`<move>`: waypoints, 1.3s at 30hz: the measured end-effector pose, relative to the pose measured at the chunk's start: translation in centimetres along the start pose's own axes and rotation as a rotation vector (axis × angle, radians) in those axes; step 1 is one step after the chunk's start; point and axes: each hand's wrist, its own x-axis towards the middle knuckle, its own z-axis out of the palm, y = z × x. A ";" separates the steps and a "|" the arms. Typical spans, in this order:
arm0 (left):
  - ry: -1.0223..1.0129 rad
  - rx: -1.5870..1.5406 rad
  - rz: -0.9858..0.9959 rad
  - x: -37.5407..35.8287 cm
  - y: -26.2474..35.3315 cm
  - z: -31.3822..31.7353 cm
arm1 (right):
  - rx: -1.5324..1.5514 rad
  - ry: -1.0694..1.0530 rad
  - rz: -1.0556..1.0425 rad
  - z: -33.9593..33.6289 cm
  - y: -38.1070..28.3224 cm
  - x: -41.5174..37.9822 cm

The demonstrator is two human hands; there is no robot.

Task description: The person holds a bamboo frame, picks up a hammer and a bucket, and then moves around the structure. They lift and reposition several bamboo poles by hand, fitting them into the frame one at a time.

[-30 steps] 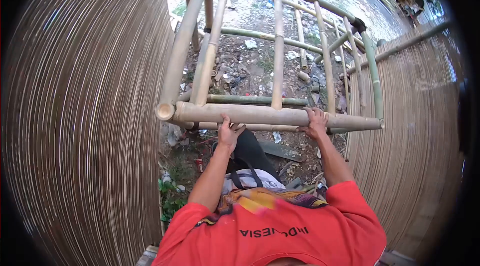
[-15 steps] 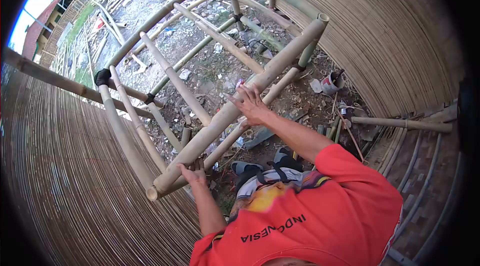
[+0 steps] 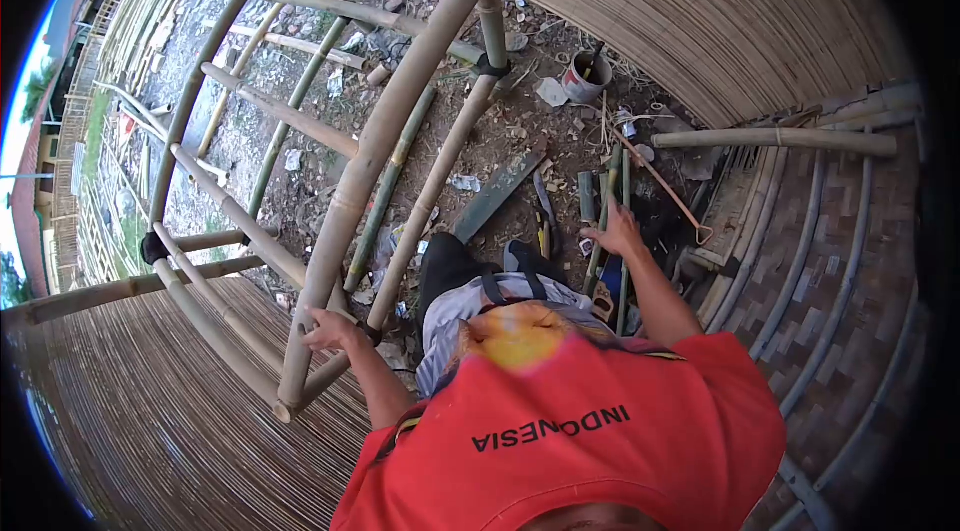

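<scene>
an outdoor bamboo workshop yard is shown; a bamboo pole frame (image 3: pixel 330 161) is stood on bare littered dirt ground (image 3: pixel 500 131); woven bamboo mat panels (image 3: pixel 720 1) are curved along the edges; cut poles (image 3: pixel 780 141), hand tools (image 3: pixel 590 201) and a small bucket (image 3: pixel 583 79) are scattered; more bamboo is stacked far left.

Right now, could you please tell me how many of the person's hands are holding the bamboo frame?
1. The left hand grips the bamboo frame near its lower end; the right hand is off it, spread above the tools on the ground.
</scene>
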 end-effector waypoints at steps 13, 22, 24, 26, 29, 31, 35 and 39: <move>-0.318 -0.346 0.724 -17.3 25.9 12.6 | 0.439 0.186 0.010 -10.8 -3.4 12.5; -0.667 -0.305 0.682 -28.9 41.6 25.1 | 0.300 0.122 -0.123 -26.2 -12.7 34.4; -0.710 -0.225 0.578 -30.1 42.9 26.7 | 0.206 0.054 -0.290 -29.4 -14.0 39.6; -0.721 -0.154 0.480 -30.5 44.0 27.6 | 0.154 0.026 -0.260 -32.7 -15.5 43.9; -0.626 -0.141 0.283 -30.6 43.5 28.8 | 0.078 -0.027 -0.256 -36.2 -18.4 49.3; -0.556 -0.176 0.167 -31.0 44.3 29.3 | 0.005 -0.125 -0.293 -38.3 -21.1 53.3; -0.343 -0.229 -0.089 -31.9 46.5 30.7 | -0.217 -0.281 -0.337 -40.5 -25.2 62.2; 0.098 0.123 -0.074 -34.4 48.6 32.3 | -0.346 -0.401 -0.437 -42.6 -27.5 73.6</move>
